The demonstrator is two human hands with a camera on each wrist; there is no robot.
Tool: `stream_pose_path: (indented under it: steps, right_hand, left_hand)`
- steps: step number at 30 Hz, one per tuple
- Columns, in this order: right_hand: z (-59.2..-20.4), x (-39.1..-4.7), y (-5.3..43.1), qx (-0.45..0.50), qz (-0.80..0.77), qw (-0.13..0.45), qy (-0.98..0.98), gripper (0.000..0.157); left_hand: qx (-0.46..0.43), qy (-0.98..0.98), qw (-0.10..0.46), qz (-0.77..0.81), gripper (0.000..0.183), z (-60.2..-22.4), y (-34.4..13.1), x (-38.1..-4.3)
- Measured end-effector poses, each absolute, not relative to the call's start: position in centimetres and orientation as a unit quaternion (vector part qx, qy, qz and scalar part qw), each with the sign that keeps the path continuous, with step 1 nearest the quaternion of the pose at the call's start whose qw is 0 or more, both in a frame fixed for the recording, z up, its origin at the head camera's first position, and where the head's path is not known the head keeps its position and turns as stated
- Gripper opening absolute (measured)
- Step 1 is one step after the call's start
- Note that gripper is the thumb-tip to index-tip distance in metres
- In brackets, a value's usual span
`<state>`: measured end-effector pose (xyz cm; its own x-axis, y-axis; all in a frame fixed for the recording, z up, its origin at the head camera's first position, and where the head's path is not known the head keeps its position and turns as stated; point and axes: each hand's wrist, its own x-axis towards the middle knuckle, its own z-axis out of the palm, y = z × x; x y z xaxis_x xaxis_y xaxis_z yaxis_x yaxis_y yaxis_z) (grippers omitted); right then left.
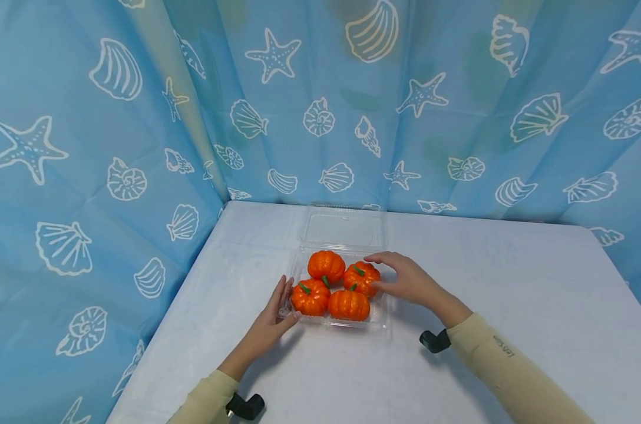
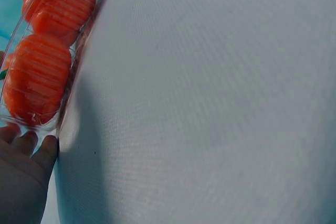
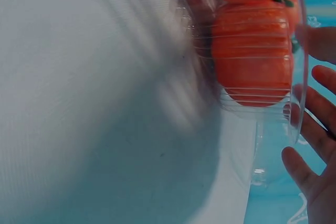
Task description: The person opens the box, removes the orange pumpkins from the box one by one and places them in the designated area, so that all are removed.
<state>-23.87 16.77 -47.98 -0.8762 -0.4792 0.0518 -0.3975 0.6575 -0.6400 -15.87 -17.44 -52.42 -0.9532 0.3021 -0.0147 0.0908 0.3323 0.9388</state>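
Observation:
A clear plastic clamshell box [image 1: 320, 321] lies on the table with its lid [image 1: 344, 228] folded back, away from me. Inside sit several small orange toy pumpkins with green stems: one back left [image 1: 326, 266], one front left [image 1: 310, 299], one front right [image 1: 349, 305] and one back right [image 1: 360, 277]. My left hand [image 1: 271, 328] rests along the box's left side, fingers extended and thumb by the front left corner. Over the right rim, my right hand [image 1: 407, 281] has spread fingers and thumb beside the back right pumpkin. The right wrist view shows those fingers [image 3: 315, 106] at the rim.
A white cloth covers the table [image 1: 490, 282]. Blue curtains [image 1: 310, 147] with white shells and starfish hang along its back and left edges. Dark wrist-camera mounts show below the left sleeve [image 1: 206, 400] and the right sleeve [image 1: 506, 365].

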Motion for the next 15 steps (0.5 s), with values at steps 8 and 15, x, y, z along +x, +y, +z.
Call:
stream_pose_path:
  steps: [8,15]
  right_hand:
    - [-48.28,-24.05,16.15,-0.266,-0.311,0.075,0.909,0.065]
    - [-48.32,-23.90,15.89,-0.278,-0.297,0.077,0.910,0.066]
  left_hand:
    - [0.130,0.809,0.091,0.567,0.090,-52.49,-17.54,-15.87]
    - [0.134,0.807,0.091,0.568,0.090,-52.52,-17.59,-15.86]
